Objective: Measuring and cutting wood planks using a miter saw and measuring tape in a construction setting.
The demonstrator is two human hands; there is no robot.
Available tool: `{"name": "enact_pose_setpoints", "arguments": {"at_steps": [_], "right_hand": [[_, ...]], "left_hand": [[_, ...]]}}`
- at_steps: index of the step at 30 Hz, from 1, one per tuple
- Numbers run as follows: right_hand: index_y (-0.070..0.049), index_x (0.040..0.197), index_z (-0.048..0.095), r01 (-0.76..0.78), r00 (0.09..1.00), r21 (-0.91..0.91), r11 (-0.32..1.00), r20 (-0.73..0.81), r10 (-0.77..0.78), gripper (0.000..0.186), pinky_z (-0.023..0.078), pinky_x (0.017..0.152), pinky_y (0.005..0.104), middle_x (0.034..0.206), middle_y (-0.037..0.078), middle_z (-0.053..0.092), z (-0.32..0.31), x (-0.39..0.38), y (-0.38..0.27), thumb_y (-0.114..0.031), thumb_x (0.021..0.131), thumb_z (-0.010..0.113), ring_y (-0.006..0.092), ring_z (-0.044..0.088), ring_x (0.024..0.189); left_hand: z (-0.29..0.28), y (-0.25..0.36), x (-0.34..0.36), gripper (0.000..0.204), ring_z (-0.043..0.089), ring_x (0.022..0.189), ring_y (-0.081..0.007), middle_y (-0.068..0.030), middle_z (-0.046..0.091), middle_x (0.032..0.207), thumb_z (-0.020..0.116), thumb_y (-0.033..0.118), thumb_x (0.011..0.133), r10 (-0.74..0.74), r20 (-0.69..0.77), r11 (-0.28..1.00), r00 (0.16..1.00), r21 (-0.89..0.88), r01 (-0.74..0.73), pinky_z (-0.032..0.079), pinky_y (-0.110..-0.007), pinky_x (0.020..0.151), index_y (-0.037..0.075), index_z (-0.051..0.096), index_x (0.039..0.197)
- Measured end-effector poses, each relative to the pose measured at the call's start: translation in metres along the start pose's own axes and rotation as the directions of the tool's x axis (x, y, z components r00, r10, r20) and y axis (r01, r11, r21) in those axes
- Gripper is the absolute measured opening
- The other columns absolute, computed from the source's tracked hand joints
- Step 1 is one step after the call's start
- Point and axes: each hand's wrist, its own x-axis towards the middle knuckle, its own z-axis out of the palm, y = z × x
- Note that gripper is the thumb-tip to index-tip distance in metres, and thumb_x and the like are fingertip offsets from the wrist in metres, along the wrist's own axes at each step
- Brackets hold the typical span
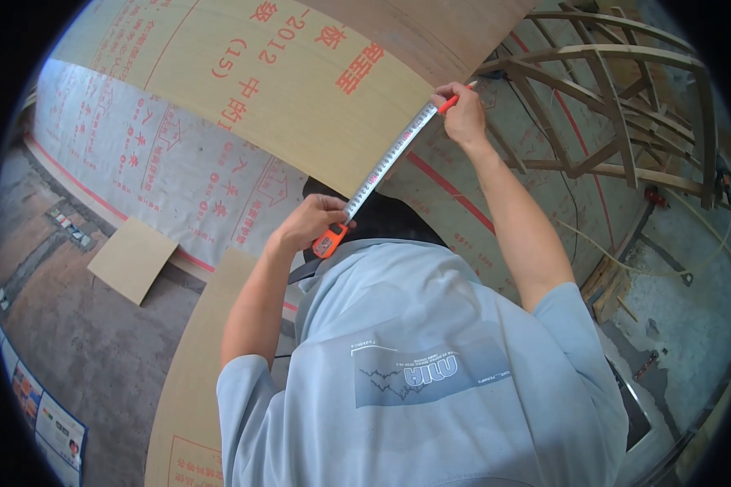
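A tape measure with an orange case (pixel 329 241) is gripped in my left hand (pixel 313 221), close to my waist. Its silver blade (pixel 390 162) runs out up and to the right, along the near edge of a large plywood board (pixel 300 105) with red printing. At the far end of the blade, my right hand (pixel 464 116) pinches a red pencil (pixel 456 98), its pale tip pointing up and right past the fingers. The right fingers are at the blade's end, by the board's corner; whether they also grip the blade is hard to see.
A curved wooden frame (pixel 617 105) stands at the upper right. White printed sheeting (pixel 162 154) with red lines covers the floor beneath the board. A small square board (pixel 132 260) lies at left, another plywood sheet (pixel 187 381) beside me. A cable (pixel 573 183) trails near the frame.
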Motion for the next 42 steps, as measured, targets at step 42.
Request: {"name": "enact_pose_setpoints", "arguments": {"at_steps": [42], "right_hand": [[-0.006,0.101,0.069,-0.028,0.997,0.021,0.999,0.07,0.027,0.024,0.051,0.074,0.0357,0.083,0.011,0.071,-0.008,0.011,0.017,-0.028,0.091,0.068,0.0233,0.067,0.081]], "left_hand": [[0.02,-0.005,0.012,0.01,0.059,0.065,-0.0121,-0.0082,0.067,0.076,0.067,0.004,0.086,0.059,-0.297,0.979,0.953,-0.168,-0.113,0.049,-0.027,0.059,-0.006,0.069,0.085]]}}
